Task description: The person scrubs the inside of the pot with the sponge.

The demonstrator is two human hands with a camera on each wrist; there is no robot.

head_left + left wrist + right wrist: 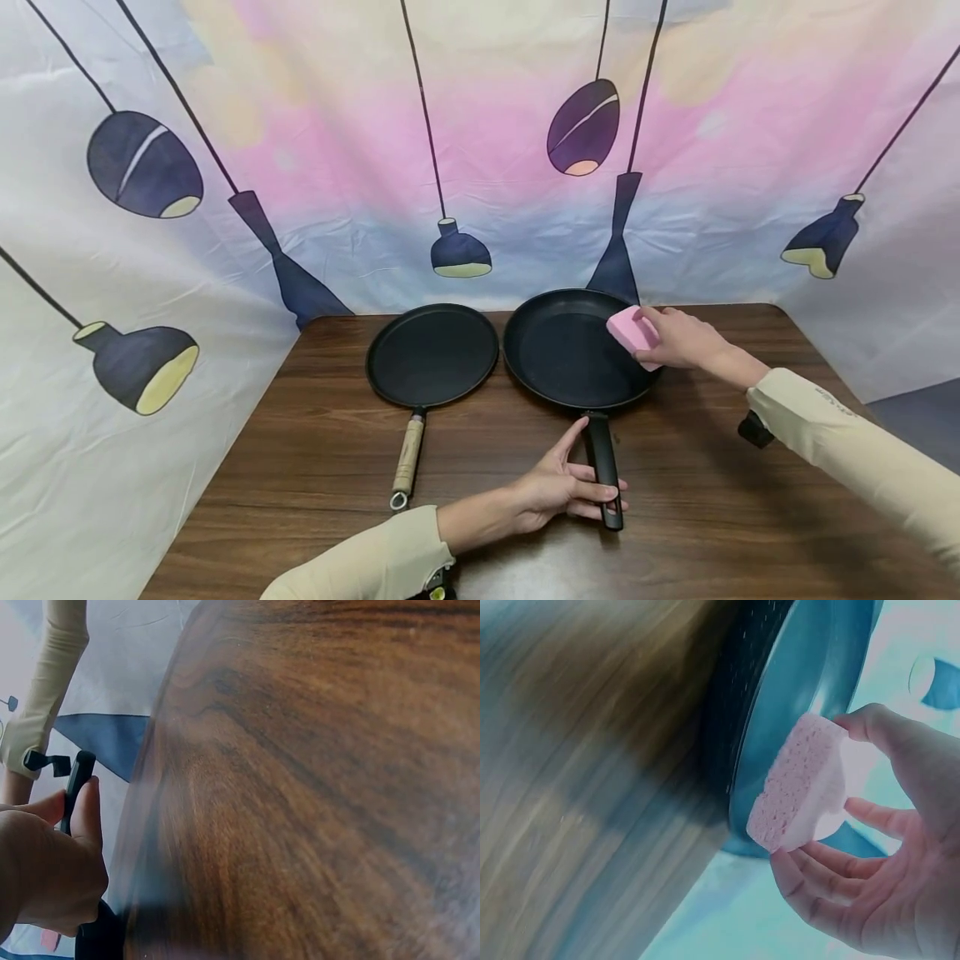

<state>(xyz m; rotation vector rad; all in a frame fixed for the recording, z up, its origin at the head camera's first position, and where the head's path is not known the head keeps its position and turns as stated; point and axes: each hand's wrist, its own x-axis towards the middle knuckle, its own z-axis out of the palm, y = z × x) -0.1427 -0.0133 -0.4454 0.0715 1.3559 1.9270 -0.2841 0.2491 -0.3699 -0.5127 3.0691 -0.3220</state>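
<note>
A black frying pan [562, 358] sits toward the back of the table, right of centre, its black handle [602, 467] pointing to the front. My left hand [543, 492] holds that handle, and the left wrist view shows it between thumb and fingers [88, 814]. Over the pan's right rim, my right hand [684, 337] grips a pink sponge [628, 328]. In the right wrist view, thumb and fingertips pinch the porous sponge [799, 780] at its edges, beside the pan wall [731, 720]. Whether the sponge touches the pan, I cannot tell.
A flat black pan [432, 357] with a wooden handle [408, 457] lies just left of the frying pan. Both stand on a brown wood-grain table [315, 467]. Behind hangs a cloth backdrop [495, 150] painted with lamps.
</note>
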